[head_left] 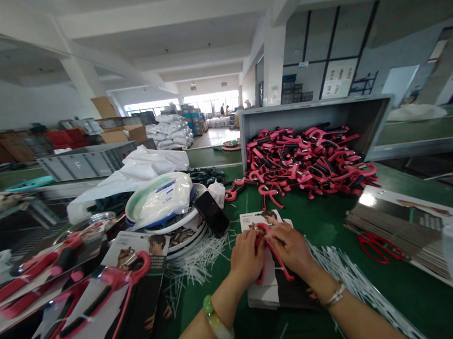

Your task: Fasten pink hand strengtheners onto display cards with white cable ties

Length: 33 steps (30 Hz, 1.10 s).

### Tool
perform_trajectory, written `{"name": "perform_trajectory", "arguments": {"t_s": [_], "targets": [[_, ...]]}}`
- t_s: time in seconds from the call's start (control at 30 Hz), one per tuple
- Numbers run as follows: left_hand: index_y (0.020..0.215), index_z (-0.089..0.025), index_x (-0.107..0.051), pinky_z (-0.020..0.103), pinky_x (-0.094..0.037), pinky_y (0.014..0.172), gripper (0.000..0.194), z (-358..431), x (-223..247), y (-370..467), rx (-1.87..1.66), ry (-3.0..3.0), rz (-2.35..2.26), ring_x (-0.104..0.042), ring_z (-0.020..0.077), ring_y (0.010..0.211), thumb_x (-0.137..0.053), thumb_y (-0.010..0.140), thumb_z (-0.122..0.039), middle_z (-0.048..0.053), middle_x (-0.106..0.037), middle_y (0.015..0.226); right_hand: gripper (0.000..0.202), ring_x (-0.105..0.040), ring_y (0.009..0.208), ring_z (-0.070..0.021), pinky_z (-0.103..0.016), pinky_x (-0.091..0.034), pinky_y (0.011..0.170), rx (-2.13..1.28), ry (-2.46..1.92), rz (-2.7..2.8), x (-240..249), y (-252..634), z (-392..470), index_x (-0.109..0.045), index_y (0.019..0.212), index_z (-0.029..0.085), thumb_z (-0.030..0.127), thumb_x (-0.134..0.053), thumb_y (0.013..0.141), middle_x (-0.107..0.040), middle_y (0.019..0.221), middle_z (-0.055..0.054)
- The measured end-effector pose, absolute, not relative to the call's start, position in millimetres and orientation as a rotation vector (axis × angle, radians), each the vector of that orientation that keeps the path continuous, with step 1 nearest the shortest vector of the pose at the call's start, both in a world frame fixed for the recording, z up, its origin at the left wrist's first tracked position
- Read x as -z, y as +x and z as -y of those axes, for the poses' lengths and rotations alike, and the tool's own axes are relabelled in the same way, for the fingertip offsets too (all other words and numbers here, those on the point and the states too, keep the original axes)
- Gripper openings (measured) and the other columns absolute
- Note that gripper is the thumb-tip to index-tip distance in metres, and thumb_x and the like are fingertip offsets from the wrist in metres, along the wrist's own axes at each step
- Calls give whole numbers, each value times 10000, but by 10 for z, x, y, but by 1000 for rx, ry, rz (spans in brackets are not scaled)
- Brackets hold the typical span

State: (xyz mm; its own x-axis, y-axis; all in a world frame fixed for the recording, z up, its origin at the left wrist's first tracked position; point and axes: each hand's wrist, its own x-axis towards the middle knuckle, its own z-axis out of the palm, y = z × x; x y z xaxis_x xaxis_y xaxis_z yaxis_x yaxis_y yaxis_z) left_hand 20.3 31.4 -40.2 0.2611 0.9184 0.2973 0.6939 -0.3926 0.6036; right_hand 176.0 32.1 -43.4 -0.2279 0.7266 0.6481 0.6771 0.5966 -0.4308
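My left hand (248,255) and my right hand (290,248) meet over a pair of pink-and-black spring-handled clippers (276,258) lying on a printed backing card (264,292). Both hands are closed, fingertips pinched at the head of the clippers; any small piece between them is hidden. More cards lie stacked beneath. White cable ties are spread on both sides, a loose heap (199,258) left of my hands and a long bundle (356,279) to the right. At the left, carded clippers (114,281) are piled, with white ties round their handles.
A grey crate (311,110) lies tipped toward me, spilling many pink clippers (306,159). Red-handled scissors (379,247) rest against a stack of cards (402,230). A black phone (212,214) leans on round tubs (168,221) at the left. The bench top (322,222) is green.
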Motion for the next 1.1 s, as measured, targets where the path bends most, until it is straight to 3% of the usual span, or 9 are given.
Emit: {"name": "perform_trajectory", "arguments": {"t_s": [0.17, 0.4, 0.77, 0.93, 1.1], "targets": [[1061, -255, -629, 366, -419, 919, 242, -308, 393, 231, -878, 2073, -1533, -539, 241, 1051, -483, 872, -294, 61, -619, 1094, 224, -596, 728, -234, -348, -473, 640, 193, -1228, 2346, 341, 1761, -117, -630, 740, 199, 172, -438, 852, -650, 769, -97], [954, -273, -688, 346, -470, 789, 271, -448, 333, 193, -729, 2040, -1570, -592, 248, 947, -657, 736, -430, 46, -641, 1013, 240, -589, 771, -190, -300, -468, 690, 8, -1193, 2203, 418, 1835, -105, -620, 779, 198, 218, -415, 902, -639, 821, -80], [981, -265, -698, 346, -471, 797, 246, -418, 253, 263, -684, 2087, -1579, -590, 262, 960, -562, 794, -348, 80, -625, 1058, 229, -566, 696, -185, -294, -442, 632, -134, -1199, 2073, 358, 1764, -153, -540, 684, 218, 253, -423, 877, -604, 737, -49], [955, -260, -719, 319, -482, 796, 313, -516, 305, 216, -687, 2061, -1503, -605, 222, 904, -576, 782, -477, 64, -646, 962, 229, -602, 863, -215, -323, -457, 748, -190, -1198, 1969, 307, 1755, -190, -554, 716, 220, 280, -417, 889, -625, 782, -57], [901, -237, -734, 297, -484, 785, 242, -592, 366, 213, -713, 2002, -1515, -611, 204, 889, -634, 747, -395, 52, -661, 943, 224, -586, 736, -184, -288, -449, 661, -229, -1172, 2045, 295, 1739, -161, -571, 737, 225, 289, -417, 886, -619, 752, -46]]}}
